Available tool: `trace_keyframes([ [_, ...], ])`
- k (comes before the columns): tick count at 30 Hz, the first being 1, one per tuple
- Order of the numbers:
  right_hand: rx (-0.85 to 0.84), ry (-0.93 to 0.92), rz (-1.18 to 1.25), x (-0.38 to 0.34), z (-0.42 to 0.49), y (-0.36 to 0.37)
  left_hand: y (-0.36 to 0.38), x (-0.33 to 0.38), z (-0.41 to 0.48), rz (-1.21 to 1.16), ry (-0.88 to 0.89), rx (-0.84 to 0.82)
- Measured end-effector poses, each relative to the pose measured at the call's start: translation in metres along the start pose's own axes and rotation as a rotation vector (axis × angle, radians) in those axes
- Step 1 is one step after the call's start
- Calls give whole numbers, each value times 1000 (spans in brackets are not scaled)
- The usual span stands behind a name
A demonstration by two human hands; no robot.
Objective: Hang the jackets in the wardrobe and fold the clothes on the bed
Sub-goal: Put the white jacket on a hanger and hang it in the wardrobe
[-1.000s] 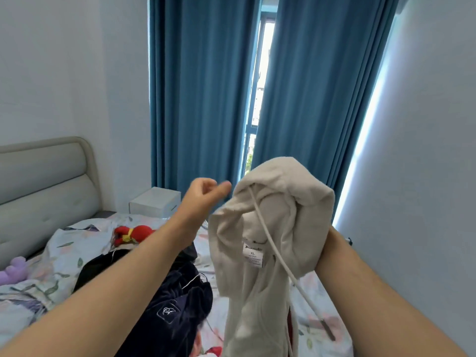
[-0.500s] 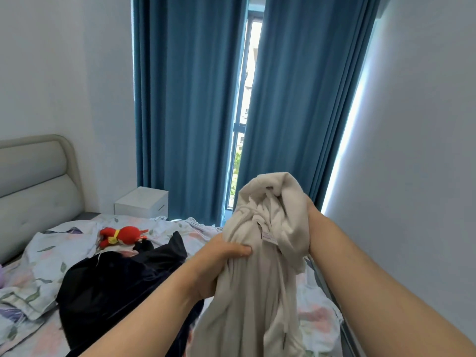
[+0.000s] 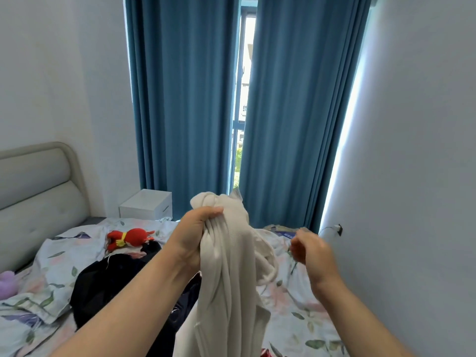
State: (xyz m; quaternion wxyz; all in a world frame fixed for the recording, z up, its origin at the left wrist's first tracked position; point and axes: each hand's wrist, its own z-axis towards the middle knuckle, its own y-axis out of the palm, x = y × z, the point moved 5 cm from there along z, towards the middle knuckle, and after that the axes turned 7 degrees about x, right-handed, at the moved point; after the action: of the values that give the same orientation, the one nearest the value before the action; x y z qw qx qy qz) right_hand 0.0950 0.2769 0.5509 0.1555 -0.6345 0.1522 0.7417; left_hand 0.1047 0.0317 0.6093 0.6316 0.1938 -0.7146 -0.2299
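A cream hooded jacket [image 3: 229,284] hangs bunched in the air over the bed. My left hand [image 3: 193,235] grips its gathered top, fingers curled round the cloth. To the right, my right hand [image 3: 309,249] is apart from the jacket with fingers loosely curled and nothing in it. A dark navy jacket [image 3: 113,287] lies crumpled on the floral bedsheet [image 3: 296,305] below my left forearm.
A red plush toy [image 3: 130,238] lies on the bed near the padded headboard [image 3: 38,197]. A purple plush [image 3: 7,282] sits at the left edge. A white nightstand [image 3: 146,204] stands before blue curtains [image 3: 185,99]. The wall [image 3: 412,150] is close on the right.
My right hand has let go of the cream jacket and moved off to the right. My left hand has closed round the jacket's top and now holds it alone.
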Motion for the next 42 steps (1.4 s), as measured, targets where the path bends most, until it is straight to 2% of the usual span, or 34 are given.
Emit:
trace_keyframes([
  [2, -135, -1, -68, 24, -34, 11, -5, 10, 2, -64, 21, -25],
  [6, -380, 143, -225, 61, -71, 46, -9, 30, 5, -148, 112, -129],
  [9, -525, 227, -127, 50, -78, 77, -15, 47, 3, -140, 164, -153],
  [16, -590, 235, -155, 38, -80, 122, -45, 89, -4, -94, 193, -55],
  [18, -587, 297, -133, 44, -78, 128, -50, 93, -10, -67, 190, -43],
  [20, -620, 416, -8, 53, -79, 136, -54, 96, -15, -48, 185, -47],
  [22, -553, 583, 171, 56, -84, 144, -56, 100, -21, -40, 190, -62],
  [23, -471, 573, 186, 57, -81, 148, -57, 102, -23, -25, 188, -76],
  [27, -128, 126, -220, 51, -70, 152, -55, 104, -28, 37, 186, -107],
  [30, -74, -16, -404, 52, -66, 145, -57, 108, -32, 38, 213, -97],
  [33, -302, -40, -744, 74, -63, 146, -60, 113, -37, 44, 233, -113],
  [34, -397, -13, -754, 83, -65, 147, -59, 113, -39, 42, 237, -121],
  [38, -668, 339, -483, 97, -76, 134, -67, 122, -44, 67, 260, -66],
  [40, -701, 467, -385, 87, -72, 124, -75, 130, -46, 97, 265, -3],
  [42, -694, 494, -301, 66, -60, 118, -87, 139, -45, 137, 291, 102],
])
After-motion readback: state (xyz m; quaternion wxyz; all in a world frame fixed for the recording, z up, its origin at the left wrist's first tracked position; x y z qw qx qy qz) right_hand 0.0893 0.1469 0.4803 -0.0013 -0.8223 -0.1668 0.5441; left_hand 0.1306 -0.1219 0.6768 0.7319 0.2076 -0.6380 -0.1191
